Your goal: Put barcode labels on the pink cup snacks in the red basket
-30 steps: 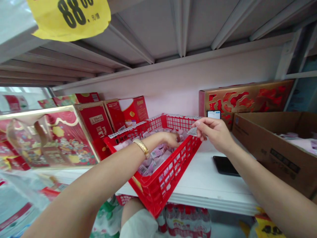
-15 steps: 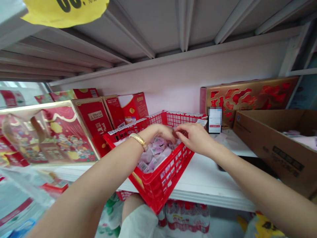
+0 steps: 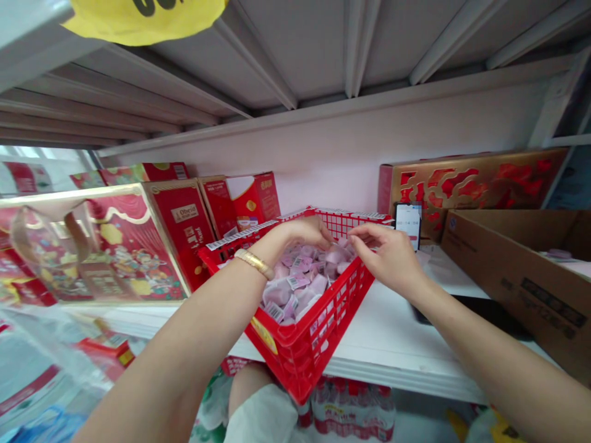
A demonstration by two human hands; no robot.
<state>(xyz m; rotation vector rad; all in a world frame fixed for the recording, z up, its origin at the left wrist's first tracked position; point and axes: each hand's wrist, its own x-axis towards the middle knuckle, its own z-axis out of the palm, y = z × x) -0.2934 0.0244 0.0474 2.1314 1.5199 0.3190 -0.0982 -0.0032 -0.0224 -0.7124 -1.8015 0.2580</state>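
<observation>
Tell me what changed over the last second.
The right hand has left the barcode labels at the rim of the red basket and moved inward over the lilac packets, beside the left hand. The left hand now sits slightly higher in view. Whether either grips anything is unclear. The basket, upright phone and cardboard box stayed put.

L hand (image 3: 316, 231), R hand (image 3: 392, 253) at lilac pkts (image 3: 299, 281) in red bskt (image 3: 295, 363)

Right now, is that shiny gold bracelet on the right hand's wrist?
No, the gold bracelet is around the wrist of the left hand, while the right hand has a bare wrist.
</observation>
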